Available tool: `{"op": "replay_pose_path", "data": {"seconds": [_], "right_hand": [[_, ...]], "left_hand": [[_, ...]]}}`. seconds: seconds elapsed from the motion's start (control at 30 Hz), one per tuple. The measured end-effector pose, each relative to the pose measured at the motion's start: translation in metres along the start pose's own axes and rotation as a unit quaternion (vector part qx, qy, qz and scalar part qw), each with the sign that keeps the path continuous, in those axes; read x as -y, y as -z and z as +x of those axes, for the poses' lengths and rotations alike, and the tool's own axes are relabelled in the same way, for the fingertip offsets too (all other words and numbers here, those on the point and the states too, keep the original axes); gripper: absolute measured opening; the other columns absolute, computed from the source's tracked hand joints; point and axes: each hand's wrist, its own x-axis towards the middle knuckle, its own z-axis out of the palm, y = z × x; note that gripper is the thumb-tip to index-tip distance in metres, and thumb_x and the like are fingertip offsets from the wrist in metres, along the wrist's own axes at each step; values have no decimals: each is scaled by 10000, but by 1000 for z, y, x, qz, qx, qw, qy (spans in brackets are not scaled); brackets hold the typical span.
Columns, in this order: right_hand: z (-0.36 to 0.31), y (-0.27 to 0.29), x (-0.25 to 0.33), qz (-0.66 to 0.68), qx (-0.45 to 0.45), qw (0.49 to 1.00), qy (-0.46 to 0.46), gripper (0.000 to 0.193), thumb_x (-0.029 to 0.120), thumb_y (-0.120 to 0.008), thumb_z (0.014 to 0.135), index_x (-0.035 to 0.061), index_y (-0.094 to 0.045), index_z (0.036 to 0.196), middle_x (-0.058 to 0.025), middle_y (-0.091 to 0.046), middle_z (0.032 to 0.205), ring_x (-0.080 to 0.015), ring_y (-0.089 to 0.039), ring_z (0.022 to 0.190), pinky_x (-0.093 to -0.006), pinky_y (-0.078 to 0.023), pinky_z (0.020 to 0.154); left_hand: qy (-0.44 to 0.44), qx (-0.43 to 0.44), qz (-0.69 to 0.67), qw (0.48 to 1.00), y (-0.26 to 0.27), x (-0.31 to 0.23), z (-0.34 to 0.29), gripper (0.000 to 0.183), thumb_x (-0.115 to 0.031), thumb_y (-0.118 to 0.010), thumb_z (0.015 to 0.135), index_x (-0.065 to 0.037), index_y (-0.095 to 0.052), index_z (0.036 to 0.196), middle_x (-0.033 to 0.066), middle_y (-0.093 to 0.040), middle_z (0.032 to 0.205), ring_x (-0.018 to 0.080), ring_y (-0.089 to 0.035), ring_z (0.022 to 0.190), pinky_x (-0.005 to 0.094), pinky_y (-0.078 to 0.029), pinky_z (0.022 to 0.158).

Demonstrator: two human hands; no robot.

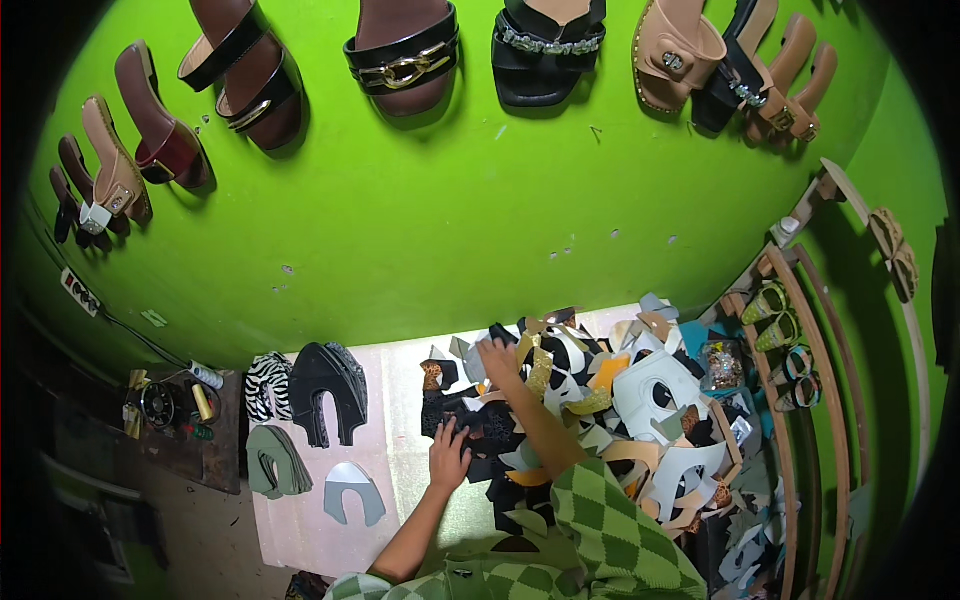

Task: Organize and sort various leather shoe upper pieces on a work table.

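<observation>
My left hand (450, 463) rests with its fingers spread on black material scraps (455, 411) at the near left edge of a mixed heap. Farther off, my right hand (496, 365) reaches into the heap beside a grey scrap (474, 362) and a black piece (500, 332). Its fingertips point down among the pieces, so I cannot make out a grip. Just right of it lies a glittery gold scrap (541, 365). A large pale grey offcut (650, 395) tops the heap farther right.
Left on the table (385, 400) stand stacks of U-shaped pieces: zebra-striped (267, 385), black (328, 395), green (277, 462), and a grey one (353, 494). Sandals (408, 60) hang on the green wall. A wooden rack (815, 380) stands right; a dark side table (190, 440) stands left.
</observation>
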Motion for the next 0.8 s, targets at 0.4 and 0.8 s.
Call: {"op": "replay_pose_path", "data": {"seconds": [0.4,0.8], "right_hand": [[-116,73,-27,315,-35,938,139,198,29,-582,694,109,-623,871,-67,-571,853,-251,-511,870,-358,-414,763],[-174,70,-84,383,-70,903,-181,275,-4,-525,718,29,-611,977,-95,-646,817,-260,-629,758,-336,-496,707]], "left_hand": [[19,-85,-140,986,7,5,6,270,-61,-549,769,-34,-579,1036,209,-461,1261,393,-426,1175,439,-340,988],[78,-171,-225,956,18,-33,22,293,-138,-560,823,-20,-512,1086,173,-499,1145,337,-440,1097,400,-320,959]]}}
